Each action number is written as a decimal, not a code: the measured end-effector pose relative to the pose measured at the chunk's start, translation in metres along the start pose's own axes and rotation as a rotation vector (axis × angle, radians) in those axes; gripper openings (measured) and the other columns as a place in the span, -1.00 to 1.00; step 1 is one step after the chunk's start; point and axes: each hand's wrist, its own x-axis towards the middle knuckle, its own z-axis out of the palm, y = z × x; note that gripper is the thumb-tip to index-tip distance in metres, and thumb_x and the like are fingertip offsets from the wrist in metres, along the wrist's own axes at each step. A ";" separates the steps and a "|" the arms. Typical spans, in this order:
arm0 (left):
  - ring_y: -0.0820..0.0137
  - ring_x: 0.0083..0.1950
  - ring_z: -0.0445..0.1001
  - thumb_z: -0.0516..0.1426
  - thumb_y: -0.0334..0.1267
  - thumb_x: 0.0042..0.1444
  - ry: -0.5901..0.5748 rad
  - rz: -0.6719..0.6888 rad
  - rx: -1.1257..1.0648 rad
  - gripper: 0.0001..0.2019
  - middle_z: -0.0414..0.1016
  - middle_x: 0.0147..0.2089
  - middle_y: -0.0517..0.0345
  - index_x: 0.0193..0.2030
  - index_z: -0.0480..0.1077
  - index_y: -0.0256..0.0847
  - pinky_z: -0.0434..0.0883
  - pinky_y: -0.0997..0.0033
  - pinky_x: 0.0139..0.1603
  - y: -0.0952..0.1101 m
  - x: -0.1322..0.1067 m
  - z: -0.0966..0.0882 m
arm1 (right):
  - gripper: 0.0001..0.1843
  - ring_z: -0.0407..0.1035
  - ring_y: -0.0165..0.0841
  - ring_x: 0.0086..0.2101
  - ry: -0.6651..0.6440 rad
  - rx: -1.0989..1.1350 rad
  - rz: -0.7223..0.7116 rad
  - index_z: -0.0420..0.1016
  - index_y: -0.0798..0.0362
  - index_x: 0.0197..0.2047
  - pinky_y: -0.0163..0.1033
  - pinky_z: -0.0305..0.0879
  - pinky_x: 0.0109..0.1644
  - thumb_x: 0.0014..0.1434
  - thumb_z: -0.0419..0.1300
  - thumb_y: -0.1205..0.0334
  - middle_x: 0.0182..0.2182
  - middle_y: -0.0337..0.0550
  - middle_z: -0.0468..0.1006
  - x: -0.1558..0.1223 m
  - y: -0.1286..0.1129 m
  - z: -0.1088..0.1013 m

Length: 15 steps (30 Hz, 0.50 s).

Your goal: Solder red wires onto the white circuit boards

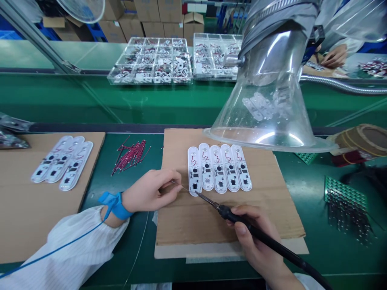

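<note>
"Step now?"
"Soldering, we judge: our left hand (157,190) pinches wire (185,188), our right hand (257,250) wraps the iron (225,212), tip at the leftmost board (194,171), toward the card's (229,222) far left corner."
"Next?"
"Likely steady heat, wire fed sparingly."

I log five white boards (218,169) lying side by side; soldering iron (224,212) slanted, tip at leftmost; thin wire (185,188) alongside.

2 clear divided trays (149,81) stand side by side — stacked cardboard boxes (151,16) behind them, a clear funnel-shaped hood (266,125) nearer.
</note>
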 end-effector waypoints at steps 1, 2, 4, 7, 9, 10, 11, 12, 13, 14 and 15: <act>0.53 -0.55 0.18 0.11 -0.34 0.40 -0.003 -0.005 0.002 -0.94 0.22 -0.49 0.41 -0.15 0.38 -0.15 0.14 0.49 -0.48 0.000 0.000 0.000 | -0.83 0.68 -0.27 -0.31 -0.006 -0.005 -0.006 0.55 -0.12 0.06 -0.25 0.65 -0.24 0.49 0.28 0.04 -0.21 -0.14 0.70 0.001 -0.001 0.000; 0.53 -0.55 0.18 0.11 -0.34 0.40 -0.006 -0.008 0.002 -0.94 0.22 -0.49 0.40 -0.15 0.38 -0.15 0.14 0.49 -0.47 -0.001 -0.001 0.001 | -0.83 0.69 -0.27 -0.31 -0.015 -0.013 -0.014 0.55 -0.13 0.06 -0.26 0.65 -0.23 0.49 0.29 0.03 -0.21 -0.14 0.71 0.002 -0.002 0.000; 0.53 -0.55 0.19 0.11 -0.33 0.40 -0.009 -0.006 0.002 -0.94 0.22 -0.49 0.40 -0.15 0.38 -0.15 0.15 0.49 -0.47 -0.001 -0.001 0.002 | -0.85 0.69 -0.28 -0.31 -0.028 -0.028 -0.029 0.56 -0.14 0.04 -0.28 0.65 -0.24 0.49 0.29 0.03 -0.22 -0.17 0.71 0.004 -0.005 0.001; 0.53 -0.54 0.19 0.11 -0.34 0.40 -0.006 0.008 -0.003 -0.94 0.21 -0.49 0.41 -0.14 0.38 -0.15 0.14 0.51 -0.47 -0.001 0.000 0.002 | -0.85 0.69 -0.28 -0.30 -0.032 -0.003 -0.020 0.56 -0.15 0.05 -0.27 0.64 -0.22 0.48 0.30 0.05 -0.21 -0.18 0.72 0.001 -0.005 0.004; 0.54 -0.53 0.20 0.11 -0.35 0.39 0.001 0.002 -0.005 -0.94 0.24 -0.45 0.39 -0.15 0.37 -0.16 0.15 0.52 -0.47 -0.003 0.001 -0.001 | -0.82 0.68 -0.28 -0.29 0.004 0.059 0.000 0.56 -0.15 0.11 -0.26 0.64 -0.21 0.49 0.29 0.06 -0.17 -0.15 0.71 -0.002 0.001 0.002; 0.54 -0.52 0.21 0.11 -0.35 0.39 0.014 -0.019 -0.001 -0.94 0.26 -0.43 0.37 -0.16 0.37 -0.16 0.16 0.52 -0.46 -0.003 0.001 -0.003 | -0.79 0.66 -0.28 -0.28 0.027 0.092 0.004 0.56 -0.15 0.14 -0.24 0.64 -0.20 0.50 0.28 0.06 -0.16 -0.14 0.70 -0.004 0.005 -0.003; 0.53 -0.51 0.22 0.10 -0.34 0.39 0.037 -0.064 0.013 -0.94 0.27 -0.42 0.36 -0.16 0.36 -0.16 0.18 0.52 -0.46 -0.004 0.000 -0.006 | -0.77 0.65 -0.27 -0.28 0.055 0.109 -0.003 0.56 -0.15 0.17 -0.23 0.63 -0.19 0.51 0.27 0.05 -0.16 -0.13 0.70 -0.004 0.010 -0.011; 0.52 -0.51 0.23 0.11 -0.32 0.39 0.073 -0.134 0.036 -0.94 0.26 -0.42 0.36 -0.17 0.35 -0.15 0.19 0.52 -0.45 -0.005 -0.003 -0.010 | -0.75 0.65 -0.26 -0.27 0.085 0.101 -0.020 0.56 -0.15 0.19 -0.20 0.62 -0.18 0.52 0.25 0.04 -0.16 -0.12 0.70 -0.003 0.015 -0.022; 0.50 -0.50 0.24 0.11 -0.28 0.41 0.123 -0.224 0.065 -0.93 0.25 -0.43 0.36 -0.17 0.35 -0.15 0.21 0.52 -0.45 -0.004 -0.006 -0.014 | -0.74 0.65 -0.23 -0.25 0.111 0.062 -0.046 0.57 -0.15 0.19 -0.16 0.62 -0.14 0.52 0.25 0.02 -0.18 -0.12 0.70 0.000 0.021 -0.036; 0.49 -0.50 0.26 0.11 -0.23 0.43 0.181 -0.321 0.093 -0.90 0.26 -0.44 0.36 -0.16 0.35 -0.14 0.23 0.51 -0.44 -0.003 -0.012 -0.018 | -0.74 0.65 -0.18 -0.21 0.153 -0.017 -0.077 0.59 -0.16 0.18 -0.11 0.62 -0.08 0.52 0.24 0.00 -0.17 -0.10 0.71 0.004 0.026 -0.052; 0.46 -0.50 0.29 0.11 -0.17 0.46 0.236 -0.415 0.117 -0.87 0.26 -0.46 0.36 -0.13 0.36 -0.14 0.25 0.50 -0.45 -0.001 -0.018 -0.020 | -0.73 0.65 -0.13 -0.16 0.194 -0.117 -0.093 0.61 -0.16 0.15 -0.04 0.61 0.00 0.51 0.24 -0.04 -0.15 -0.08 0.72 0.009 0.031 -0.069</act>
